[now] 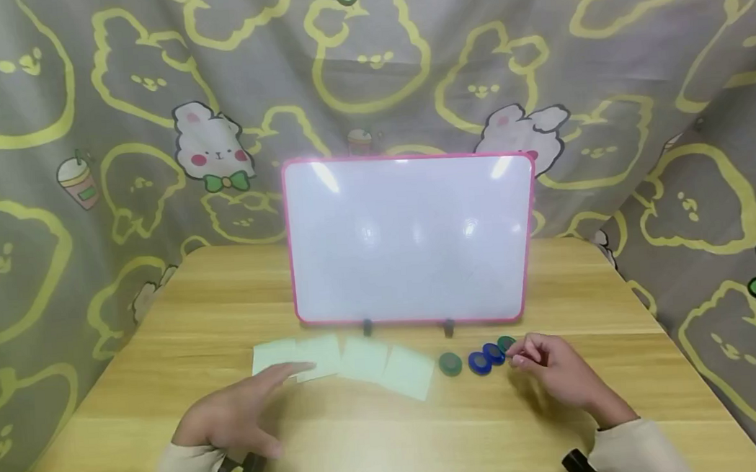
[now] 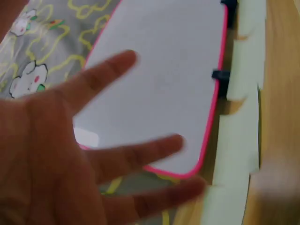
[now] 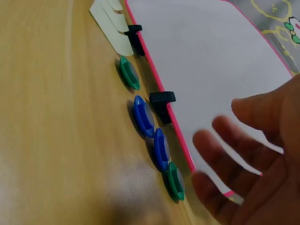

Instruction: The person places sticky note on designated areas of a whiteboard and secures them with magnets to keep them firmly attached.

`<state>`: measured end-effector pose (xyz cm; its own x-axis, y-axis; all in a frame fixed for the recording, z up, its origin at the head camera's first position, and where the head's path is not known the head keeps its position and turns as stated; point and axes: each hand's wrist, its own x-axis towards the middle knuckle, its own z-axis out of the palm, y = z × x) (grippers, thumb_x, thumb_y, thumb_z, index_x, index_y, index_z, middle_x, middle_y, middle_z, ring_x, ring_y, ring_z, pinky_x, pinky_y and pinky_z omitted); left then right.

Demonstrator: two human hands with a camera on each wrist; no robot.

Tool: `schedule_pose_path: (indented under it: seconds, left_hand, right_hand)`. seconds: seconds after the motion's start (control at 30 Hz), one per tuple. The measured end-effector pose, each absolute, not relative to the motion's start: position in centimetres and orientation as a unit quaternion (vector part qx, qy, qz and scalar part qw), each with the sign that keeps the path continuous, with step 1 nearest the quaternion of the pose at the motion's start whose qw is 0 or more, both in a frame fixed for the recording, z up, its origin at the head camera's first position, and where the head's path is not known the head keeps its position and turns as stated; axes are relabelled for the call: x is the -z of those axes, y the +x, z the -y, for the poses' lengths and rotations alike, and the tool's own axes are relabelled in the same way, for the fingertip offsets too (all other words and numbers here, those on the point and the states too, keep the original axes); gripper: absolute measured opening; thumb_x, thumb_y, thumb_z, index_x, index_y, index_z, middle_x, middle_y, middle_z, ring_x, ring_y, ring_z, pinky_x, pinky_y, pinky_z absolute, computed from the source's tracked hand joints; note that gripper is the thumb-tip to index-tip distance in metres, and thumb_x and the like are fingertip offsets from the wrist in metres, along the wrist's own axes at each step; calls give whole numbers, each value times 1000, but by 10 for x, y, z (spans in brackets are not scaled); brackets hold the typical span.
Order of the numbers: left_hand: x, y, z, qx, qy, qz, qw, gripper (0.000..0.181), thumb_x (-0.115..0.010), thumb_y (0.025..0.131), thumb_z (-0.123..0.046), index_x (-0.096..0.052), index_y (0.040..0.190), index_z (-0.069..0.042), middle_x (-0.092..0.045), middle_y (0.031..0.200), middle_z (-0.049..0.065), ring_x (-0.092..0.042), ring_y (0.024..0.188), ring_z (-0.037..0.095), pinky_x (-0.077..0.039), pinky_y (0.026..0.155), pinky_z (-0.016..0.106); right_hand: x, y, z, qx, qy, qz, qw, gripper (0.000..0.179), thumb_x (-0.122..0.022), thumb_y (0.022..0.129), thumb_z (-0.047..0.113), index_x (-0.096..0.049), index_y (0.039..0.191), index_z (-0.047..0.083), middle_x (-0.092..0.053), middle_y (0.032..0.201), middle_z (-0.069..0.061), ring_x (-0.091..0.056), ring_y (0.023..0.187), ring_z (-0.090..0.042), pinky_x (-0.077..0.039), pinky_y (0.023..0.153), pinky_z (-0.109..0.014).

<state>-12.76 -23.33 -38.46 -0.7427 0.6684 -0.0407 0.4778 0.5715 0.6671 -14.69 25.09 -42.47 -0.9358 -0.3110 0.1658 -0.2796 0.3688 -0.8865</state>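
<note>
My left hand [image 1: 233,414] hovers with spread fingers by the left end of a row of several pale green paper notes [image 1: 364,357]; it holds nothing. Right of the notes lie round magnets: a green one [image 1: 450,364], two blue ones [image 1: 479,362] close together, and another green one [image 3: 176,181] at the right end. Beside that last magnet is my right hand [image 1: 558,369], its fingers loosely bent and nothing between them in the right wrist view. Behind notes and magnets stands a whiteboard [image 1: 411,241] with a pink frame.
Two black clips [image 1: 448,328] sit at the whiteboard's lower edge as feet. The wooden table [image 1: 378,445] reaches back to a grey curtain [image 1: 381,70] with yellow cartoon outlines, which also hangs along both sides.
</note>
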Motion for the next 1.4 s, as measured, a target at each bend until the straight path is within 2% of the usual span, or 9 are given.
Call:
schedule_pose_path:
  seconds: [0.1, 0.17, 0.27, 0.37, 0.43, 0.63, 0.77, 1.07, 1.4]
  left_hand:
    - [392, -135, 235, -334, 289, -893, 85, 88, -77, 69, -31, -29, 141, -16, -33, 140, 11, -39, 121, 36, -38, 93, 51]
    - [398, -140, 235, -345, 214, -912, 56, 75, -72, 76, -31, -34, 139, -15, -40, 135, 15, -44, 115, 40, -40, 88, 54]
    - [404, -146, 238, -331, 128, -935, 18, 62, -64, 82, -40, -44, 132, -11, -49, 126, 19, -50, 107, 40, -45, 82, 52]
    - [406, -149, 247, -313, 93, -945, 4, 58, -61, 83, -44, -49, 127, -9, -52, 122, 20, -53, 104, 40, -46, 79, 51]
    - [406, -150, 254, -302, 79, -950, 2, 56, -59, 84, -45, -50, 126, -8, -53, 121, 19, -53, 104, 39, -46, 79, 52]
    - [410, -153, 267, -288, 60, -955, 29, 55, -57, 85, -45, -50, 124, -7, -53, 121, 20, -54, 102, 39, -46, 80, 52]
    - [413, -153, 270, -284, 61, -956, 42, 55, -57, 85, -45, -50, 124, -5, -53, 121, 21, -55, 100, 38, -46, 78, 51]
    - [417, -161, 280, -239, 65, -968, 32, 58, -60, 84, -42, -49, 124, -1, -51, 120, 27, -49, 105, 45, -41, 82, 56]
    - [419, -172, 282, -201, 102, -973, 52, 66, -66, 80, -35, -44, 128, 6, -44, 126, 29, -39, 115, 48, -34, 92, 59]
  right_hand:
    - [423, -152, -254, 587, -197, -779, 100, 37, -46, 90, -5, -20, 64, -1, -55, 85, -22, -59, 79, -25, -53, 69, -34]
    - [420, -154, -257, 598, -187, -763, 158, 35, -42, 92, -3, -19, 66, -1, -53, 80, -17, -56, 70, -18, -51, 60, -29]
    - [414, -156, -264, 583, -187, -749, 253, 36, -41, 95, 3, -19, 67, 0, -52, 74, -9, -51, 61, -13, -37, 46, -22]
    - [411, -157, -269, 546, -221, -754, 290, 37, -43, 94, 4, -19, 65, 1, -49, 68, -4, -52, 57, -15, -30, 43, -20]
    - [412, -159, -269, 524, -236, -775, 262, 37, -46, 93, 5, -22, 65, 2, -47, 66, -3, -54, 57, -17, -33, 42, -20]
    - [423, -164, -251, 428, -194, -878, 84, 21, -59, 88, 21, -46, 76, 10, -49, 71, -1, -49, 63, -15, -42, 52, -25]
    - [426, -166, -240, 388, -186, -902, 31, 14, -61, 86, 27, -54, 86, 15, -54, 76, 3, -49, 67, -14, -43, 58, -26]
    - [424, -171, -221, 366, -213, -906, -3, 26, -63, 85, 20, -57, 105, 5, -57, 82, 5, -53, 64, -9, -46, 56, -24]
    - [429, -176, -208, 350, -237, -906, 15, 26, -64, 85, 20, -58, 105, 7, -58, 91, 1, -52, 60, -9, -46, 57, -24]
